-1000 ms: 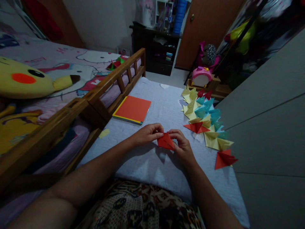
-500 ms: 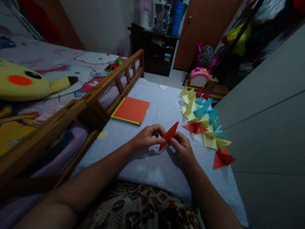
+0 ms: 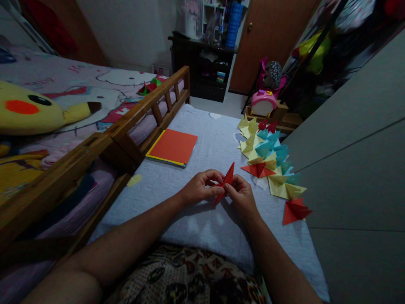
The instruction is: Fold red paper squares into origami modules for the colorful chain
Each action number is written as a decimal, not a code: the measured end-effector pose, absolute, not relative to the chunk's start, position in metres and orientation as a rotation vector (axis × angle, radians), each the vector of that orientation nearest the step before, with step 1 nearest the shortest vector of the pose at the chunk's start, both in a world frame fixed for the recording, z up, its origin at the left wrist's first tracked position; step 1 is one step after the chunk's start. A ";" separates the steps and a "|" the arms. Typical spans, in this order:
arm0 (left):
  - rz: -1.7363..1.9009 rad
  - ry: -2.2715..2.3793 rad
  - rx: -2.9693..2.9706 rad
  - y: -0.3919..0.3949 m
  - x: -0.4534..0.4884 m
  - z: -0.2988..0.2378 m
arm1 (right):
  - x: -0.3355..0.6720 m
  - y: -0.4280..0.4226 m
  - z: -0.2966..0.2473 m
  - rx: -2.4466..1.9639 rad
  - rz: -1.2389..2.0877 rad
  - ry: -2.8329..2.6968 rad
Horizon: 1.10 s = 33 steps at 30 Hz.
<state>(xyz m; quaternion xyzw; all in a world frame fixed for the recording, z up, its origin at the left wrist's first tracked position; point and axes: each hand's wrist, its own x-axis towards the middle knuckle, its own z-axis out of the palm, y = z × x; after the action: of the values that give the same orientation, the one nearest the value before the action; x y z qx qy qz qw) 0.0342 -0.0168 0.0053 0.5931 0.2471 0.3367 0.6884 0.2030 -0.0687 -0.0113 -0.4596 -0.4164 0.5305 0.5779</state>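
Grip: left hand (image 3: 201, 188) pinching red folded paper (image 3: 225, 182) | right hand (image 3: 242, 195) pinching same paper

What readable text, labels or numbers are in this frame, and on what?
None can be read.
The bedsheet has cartoon prints with small pink marks, too blurred to read.
Items on the dark shelf may carry labels, too small and dim to read.
The red folded paper held by the left hand and right hand, the square paper stack and the folded pieces are plain, with no print.
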 end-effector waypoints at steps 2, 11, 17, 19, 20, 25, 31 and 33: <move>0.774 0.560 1.315 -0.017 0.035 0.002 | 0.201 -0.068 -0.011 -1.091 1.209 -0.985; 0.810 0.640 1.484 -0.017 0.033 0.000 | 0.196 -0.068 -0.005 -1.122 1.172 -1.078; 0.909 0.691 1.741 -0.019 0.031 0.002 | 0.196 -0.068 -0.004 -1.149 1.156 -1.053; 0.882 0.666 1.716 -0.020 0.033 0.002 | 0.196 -0.067 -0.005 -1.155 1.142 -1.039; 0.866 0.658 1.696 -0.021 0.033 0.002 | 0.196 -0.067 -0.005 -1.152 1.134 -1.032; 0.841 0.649 1.629 -0.022 0.033 0.003 | 0.195 -0.067 -0.007 -1.149 1.149 -1.019; 0.808 0.648 1.561 -0.023 0.032 0.004 | 0.196 -0.069 -0.005 -1.157 1.202 -1.030; 0.792 0.620 1.519 -0.023 0.032 0.004 | 0.197 -0.069 -0.004 -1.147 1.226 -1.020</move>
<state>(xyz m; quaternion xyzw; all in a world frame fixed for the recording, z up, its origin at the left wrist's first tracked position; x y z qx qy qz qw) 0.0316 -0.0235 0.0038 0.6587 0.2687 0.3435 0.6131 0.1969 -0.0690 -0.0037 -0.4855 -0.4319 0.5191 0.5552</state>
